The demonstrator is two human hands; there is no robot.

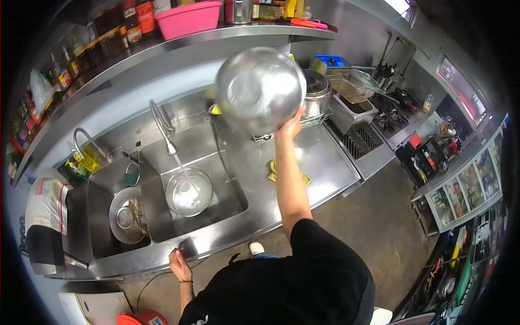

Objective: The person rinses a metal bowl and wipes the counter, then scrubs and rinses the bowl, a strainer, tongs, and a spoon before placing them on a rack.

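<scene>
My right hand (pixel 291 125) grips the rim of a large perforated metal bowl (pixel 260 89), raised above the back of the steel counter. Near the front edge of the sink, my left hand (pixel 180 265) hangs low with its fingers curled; whether it holds anything is too small to tell. Water runs from a faucet (pixel 171 146) into a round metal bowl (pixel 189 192) in the right basin. The left basin holds another bowl (pixel 120 222) with a small strainer (pixel 125 218) and utensils. A yellow-green cloth (pixel 272 171) lies on the counter, partly hidden by my right forearm.
A lidded pot (pixel 316 95) stands on a wire rack behind the counter. To the right are a grill (pixel 360 141) and stove burners (pixel 387 116). Overhead, a shelf (pixel 179 41) carries bottles and a pink tub (pixel 188 19). A red lid (pixel 142 318) is at the bottom left.
</scene>
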